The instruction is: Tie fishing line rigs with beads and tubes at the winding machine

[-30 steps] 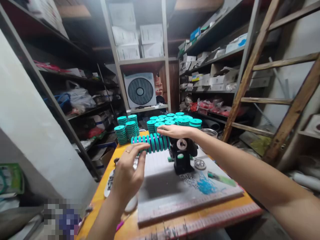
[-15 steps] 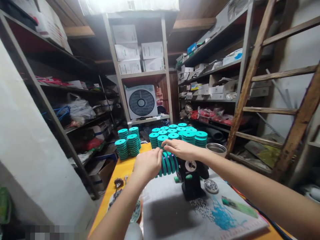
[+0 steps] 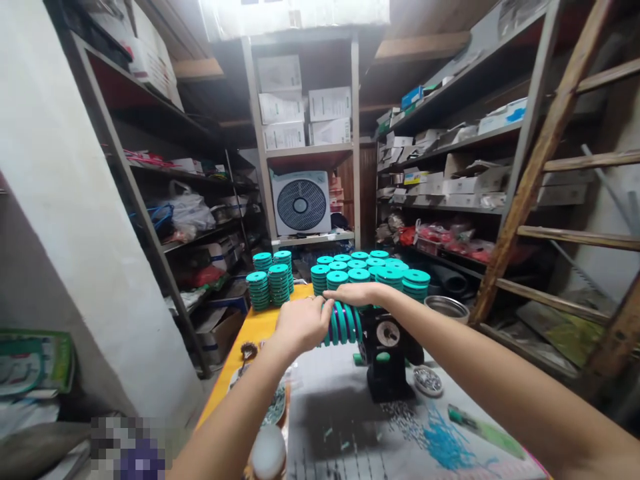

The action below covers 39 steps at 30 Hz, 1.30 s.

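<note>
A row of teal ribbed spools with dark purple bands sits on its side against a black stand with a round pale hub. My left hand is closed at the left end of this row, its thumb against the outermost spool. My right hand lies over the top of the row, fingers stretched to the left, their tips meeting my left fingertips. The undersides of both hands are hidden, so anything small between the fingertips cannot be made out.
Stacked teal discs stand behind my hands, with more stacks at the left. A metal tin, a dish of small metal parts, blue strips, a green tube and a white round object lie around.
The view has swung to the left, so everything sits farther right. My right fingers now lie flatter and touch my left fingertips. The spool row stays by the stand.
</note>
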Each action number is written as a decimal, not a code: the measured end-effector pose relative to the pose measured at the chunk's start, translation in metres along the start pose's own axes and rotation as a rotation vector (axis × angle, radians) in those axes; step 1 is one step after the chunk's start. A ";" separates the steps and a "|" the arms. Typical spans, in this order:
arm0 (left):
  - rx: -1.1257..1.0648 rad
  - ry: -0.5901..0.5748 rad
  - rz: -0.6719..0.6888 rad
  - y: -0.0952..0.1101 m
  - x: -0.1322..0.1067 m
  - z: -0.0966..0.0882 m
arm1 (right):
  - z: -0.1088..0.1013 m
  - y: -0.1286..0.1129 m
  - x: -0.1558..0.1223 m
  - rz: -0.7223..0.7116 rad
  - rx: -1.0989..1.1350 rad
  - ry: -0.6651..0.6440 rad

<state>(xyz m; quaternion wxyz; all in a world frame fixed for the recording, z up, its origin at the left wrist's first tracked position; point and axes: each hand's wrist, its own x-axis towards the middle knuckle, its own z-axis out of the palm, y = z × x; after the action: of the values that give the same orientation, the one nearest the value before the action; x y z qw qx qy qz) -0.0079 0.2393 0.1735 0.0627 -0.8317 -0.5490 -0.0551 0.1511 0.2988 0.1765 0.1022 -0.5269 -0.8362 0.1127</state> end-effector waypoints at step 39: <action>-0.165 -0.065 0.042 -0.017 0.038 -0.004 | 0.014 0.007 -0.001 0.006 0.047 0.024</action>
<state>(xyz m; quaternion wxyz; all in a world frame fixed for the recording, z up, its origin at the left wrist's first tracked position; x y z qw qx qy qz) -0.0083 0.2798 0.1839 -0.0228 -0.8468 -0.5266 -0.0718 0.1533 0.3000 0.1606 0.1242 -0.5282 -0.8304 0.1265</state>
